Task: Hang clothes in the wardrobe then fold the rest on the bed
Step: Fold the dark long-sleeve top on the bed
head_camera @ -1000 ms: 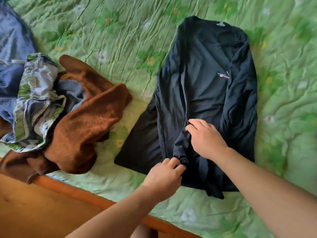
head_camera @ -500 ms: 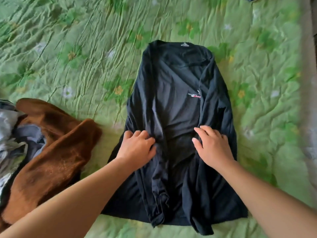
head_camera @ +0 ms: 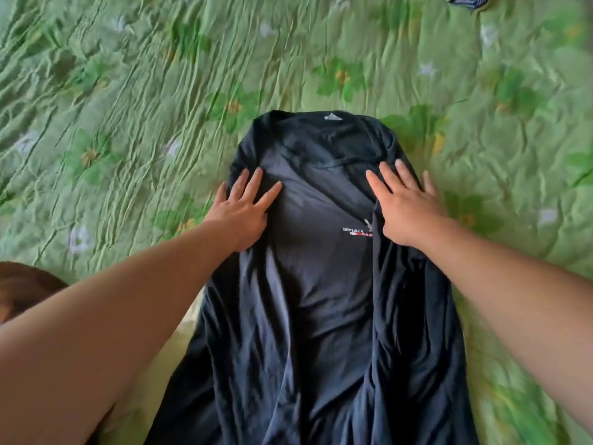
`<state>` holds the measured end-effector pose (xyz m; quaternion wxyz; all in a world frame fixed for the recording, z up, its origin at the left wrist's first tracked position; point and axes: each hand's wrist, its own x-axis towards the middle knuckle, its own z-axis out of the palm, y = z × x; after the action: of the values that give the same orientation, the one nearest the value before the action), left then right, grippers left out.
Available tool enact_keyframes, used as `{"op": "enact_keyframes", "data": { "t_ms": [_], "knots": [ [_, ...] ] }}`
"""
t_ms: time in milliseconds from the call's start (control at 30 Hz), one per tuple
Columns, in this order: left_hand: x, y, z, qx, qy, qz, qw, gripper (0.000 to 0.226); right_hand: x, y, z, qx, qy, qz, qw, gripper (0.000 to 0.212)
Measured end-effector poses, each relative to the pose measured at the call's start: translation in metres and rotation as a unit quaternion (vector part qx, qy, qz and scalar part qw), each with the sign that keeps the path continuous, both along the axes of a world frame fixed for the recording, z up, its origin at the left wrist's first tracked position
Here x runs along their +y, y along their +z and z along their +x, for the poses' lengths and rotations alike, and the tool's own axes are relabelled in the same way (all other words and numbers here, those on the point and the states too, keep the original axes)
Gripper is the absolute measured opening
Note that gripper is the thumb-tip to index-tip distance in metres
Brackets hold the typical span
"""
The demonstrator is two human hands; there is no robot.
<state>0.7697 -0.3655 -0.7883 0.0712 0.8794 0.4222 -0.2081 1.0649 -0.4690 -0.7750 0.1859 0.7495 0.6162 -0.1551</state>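
A black shirt (head_camera: 324, 284) with a small white and red chest logo lies lengthwise on the green floral bedspread (head_camera: 128, 91), collar at the far end, both side panels folded in over the middle. My left hand (head_camera: 244, 207) lies flat with spread fingers on the left folded panel near the shoulder. My right hand (head_camera: 404, 207) presses flat on the right folded panel near the other shoulder. Neither hand holds anything.
A brown garment (head_camera: 29, 290) shows at the left edge, partly behind my left forearm. A bit of blue striped cloth (head_camera: 467, 0) lies at the top right edge. Wrinkled bedspread surrounds the shirt on all sides.
Both hands slid up the shirt from its lower middle to the shoulders, now with straight fingers. The view moved forward and right, so the clothes pile at left mostly left the frame.
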Motion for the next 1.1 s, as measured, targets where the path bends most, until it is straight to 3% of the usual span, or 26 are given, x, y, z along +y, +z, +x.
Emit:
{"op": "enact_keyframes", "data": {
  "t_ms": [67, 200, 300, 400, 567, 667, 733, 833, 900, 1100],
  "knots": [
    [0.012, 0.005, 0.002, -0.028, -0.002, 0.008, 1.000, 0.067, 0.009, -0.002, 0.008, 0.030, -0.029, 0.015, 0.999, 0.094],
    [0.058, 0.024, 0.014, -0.228, 0.126, 0.049, 0.964, 0.035, 0.035, 0.005, 0.028, 0.078, -0.079, 0.219, 0.969, 0.057],
    [0.088, 0.024, 0.026, -0.262, 0.232, -0.041, 0.936, 0.037, 0.058, 0.006, 0.043, 0.115, -0.087, 0.118, 0.982, 0.048],
    [0.099, 0.022, 0.031, -0.245, 0.228, -0.073, 0.940, 0.033, 0.068, 0.010, 0.058, 0.137, -0.060, 0.100, 0.984, 0.017],
    [0.122, 0.027, 0.020, -0.262, 0.237, 0.051, 0.934, 0.034, 0.074, 0.019, 0.092, 0.088, -0.134, 0.158, 0.974, 0.021],
    [0.120, 0.027, 0.022, -0.231, 0.234, 0.021, 0.944, 0.040, 0.075, 0.015, 0.088, 0.098, -0.189, 0.141, 0.967, 0.021],
    [0.105, 0.026, 0.026, -0.210, 0.233, 0.014, 0.949, 0.046, 0.069, 0.012, 0.073, 0.084, -0.203, 0.186, 0.958, 0.026],
    [0.062, 0.018, 0.028, -0.168, 0.129, 0.091, 0.973, 0.053, 0.043, 0.006, 0.044, 0.056, -0.083, 0.323, 0.941, 0.033],
    [0.027, 0.011, 0.022, -0.162, 0.059, 0.092, 0.981, 0.060, 0.019, -0.002, 0.023, 0.070, -0.003, 0.370, 0.926, 0.037],
    [-0.097, -0.010, -0.018, -0.127, 0.002, 0.042, 0.991, 0.072, -0.096, -0.027, -0.035, 0.094, 0.022, 0.276, 0.956, 0.066]
  ]
}}
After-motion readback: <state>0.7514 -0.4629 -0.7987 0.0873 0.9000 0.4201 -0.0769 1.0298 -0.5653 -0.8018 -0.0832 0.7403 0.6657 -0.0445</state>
